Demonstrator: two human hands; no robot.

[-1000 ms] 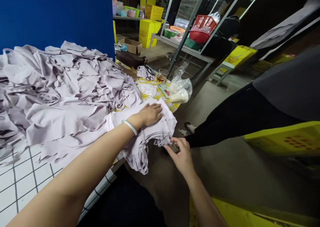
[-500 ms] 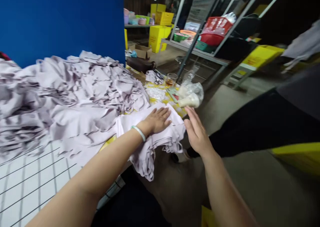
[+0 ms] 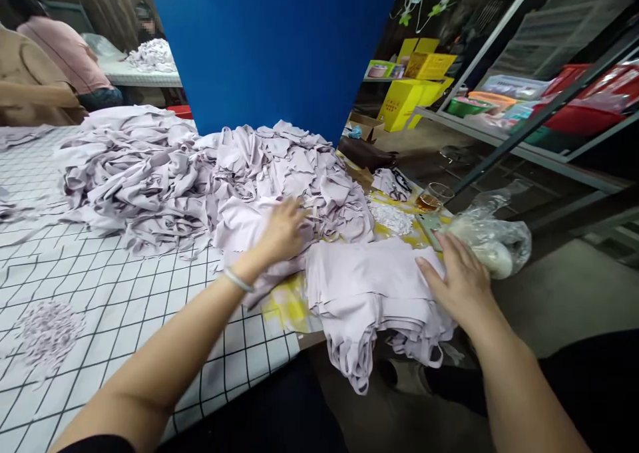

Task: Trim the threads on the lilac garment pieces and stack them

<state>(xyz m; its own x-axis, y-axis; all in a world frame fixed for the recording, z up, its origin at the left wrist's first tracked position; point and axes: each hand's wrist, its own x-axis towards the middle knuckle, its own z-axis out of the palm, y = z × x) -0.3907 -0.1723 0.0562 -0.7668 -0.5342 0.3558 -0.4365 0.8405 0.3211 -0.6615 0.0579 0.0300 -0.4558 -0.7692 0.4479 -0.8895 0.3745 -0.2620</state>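
A neat stack of pale lilac strappy garments [image 3: 377,280] lies flat at the table corner, its straps hanging over the front edge. My right hand [image 3: 462,283] rests at the right side of this stack, thumb and fingers apart and holding nothing. To the left, my left hand [image 3: 285,232], wearing a bangle on the wrist, is over a loose lilac garment [image 3: 242,223] at the front of the heap. Motion smears its fingers, so any grip on the cloth cannot be made out. Behind it rises a big tangled heap of lilac garments [image 3: 294,167].
Beyond the stack are a glass of amber drink [image 3: 429,200], scissors [image 3: 399,190], white scraps [image 3: 392,218] and a clear plastic bag [image 3: 516,243]. Thread clippings [image 3: 52,333] lie on the checked tablecloth [image 3: 164,320]. A blue panel [image 3: 274,54] stands behind; people sit at the far left.
My left hand has lifted off the stack and moved left to the heap. My right hand stays by the stack's right side. The view has swung left.
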